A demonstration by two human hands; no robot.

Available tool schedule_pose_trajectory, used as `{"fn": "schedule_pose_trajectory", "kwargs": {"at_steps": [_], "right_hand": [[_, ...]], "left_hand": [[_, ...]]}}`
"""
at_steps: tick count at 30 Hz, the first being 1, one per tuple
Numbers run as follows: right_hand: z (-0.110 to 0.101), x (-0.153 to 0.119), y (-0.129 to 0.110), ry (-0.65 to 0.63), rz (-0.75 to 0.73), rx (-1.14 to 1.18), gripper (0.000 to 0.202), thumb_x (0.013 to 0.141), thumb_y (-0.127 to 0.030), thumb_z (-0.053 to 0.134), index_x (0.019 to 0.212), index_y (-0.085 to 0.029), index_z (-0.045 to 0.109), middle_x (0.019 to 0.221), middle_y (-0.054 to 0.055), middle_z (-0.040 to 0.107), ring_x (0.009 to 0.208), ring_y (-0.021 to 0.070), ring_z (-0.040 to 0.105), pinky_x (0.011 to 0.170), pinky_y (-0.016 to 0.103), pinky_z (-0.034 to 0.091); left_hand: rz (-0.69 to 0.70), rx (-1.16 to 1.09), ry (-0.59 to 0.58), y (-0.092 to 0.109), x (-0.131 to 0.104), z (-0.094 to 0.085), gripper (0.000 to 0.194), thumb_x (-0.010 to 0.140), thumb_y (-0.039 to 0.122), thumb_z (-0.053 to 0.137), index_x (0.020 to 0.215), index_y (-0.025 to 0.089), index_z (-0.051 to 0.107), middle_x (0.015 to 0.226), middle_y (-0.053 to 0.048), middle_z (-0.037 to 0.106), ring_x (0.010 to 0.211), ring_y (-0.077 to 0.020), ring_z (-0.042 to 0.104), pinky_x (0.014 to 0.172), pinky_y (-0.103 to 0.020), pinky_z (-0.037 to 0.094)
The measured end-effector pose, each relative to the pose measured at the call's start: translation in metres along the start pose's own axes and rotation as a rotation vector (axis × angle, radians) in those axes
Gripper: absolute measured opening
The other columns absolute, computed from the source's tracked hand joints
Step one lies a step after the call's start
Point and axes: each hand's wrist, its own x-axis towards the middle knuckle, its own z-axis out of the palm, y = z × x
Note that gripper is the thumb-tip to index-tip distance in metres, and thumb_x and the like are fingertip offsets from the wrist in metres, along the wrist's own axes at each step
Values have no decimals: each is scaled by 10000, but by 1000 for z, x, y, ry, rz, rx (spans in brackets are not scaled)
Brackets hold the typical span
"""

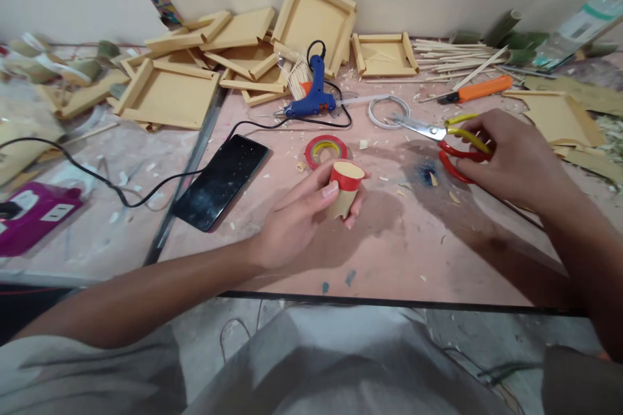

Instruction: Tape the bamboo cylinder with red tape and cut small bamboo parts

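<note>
My left hand (pixel 296 217) is closed round a short cardboard tube (pixel 345 201) with a band of red tape about its upper end. The tube's lower edge looks ragged, and its open top faces up toward me. On the right, my right hand (pixel 516 159) grips scissors (pixel 433 130) with red and yellow handles, the blades pointing left and slightly apart. Just behind the tube lies a roll of red tape (pixel 311 150). A white ring-shaped coil (pixel 377 118) lies beside the scissor tips.
A blue hot glue gun (pixel 316 91) rests before stacked cardboard trays (pixel 311 19). Left of my hand lies a black phone (pixel 224 181); a purple power strip (pixel 41 217) is farther left. An orange cutter (pixel 481 89), wooden sticks (pixel 452 58) and a bottle (pixel 579 29) are back right.
</note>
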Motion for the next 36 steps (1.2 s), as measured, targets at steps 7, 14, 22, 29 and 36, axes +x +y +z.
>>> {"fn": "schedule_pose_trajectory", "kwargs": {"at_steps": [7,14,22,29,36], "right_hand": [[-21,-34,-50,177,-404,148,388,827,-388,748,1138,-228,580,804,10,629,638,172,560,590,332,421],[-18,-52,-76,272,-593,23,472,782,-476,865,1097,-242,602,965,84,804,832,262,771,560,342,429],[-16,-55,-67,355,-649,-64,529,782,-522,882,1144,-228,633,952,80,843,813,273,797,539,350,411],[-16,-57,-64,336,-669,-53,523,758,-457,930,1134,-213,659,937,67,836,821,252,784,559,355,416],[-19,-62,-69,301,-589,-43,456,777,-435,922,1078,-218,657,889,76,795,786,240,732,571,341,402]], "left_hand": [[-15,-34,6,-1,-2,5,304,1007,414,749,1195,181,694,883,-21,599,760,-134,527,644,-259,426],[-96,-124,59,-8,-10,9,329,915,384,874,1108,196,686,866,-15,653,756,-143,566,656,-281,421],[-126,-185,-23,-5,-14,9,223,975,335,793,1104,181,695,916,-46,671,807,-145,572,719,-287,426],[-123,-91,-86,-2,-18,5,314,1030,348,707,1301,191,676,937,-43,628,820,-156,554,744,-302,435],[-78,22,-69,-4,-20,5,225,1074,381,650,1208,200,660,987,-44,627,846,-145,548,742,-298,439]]}}
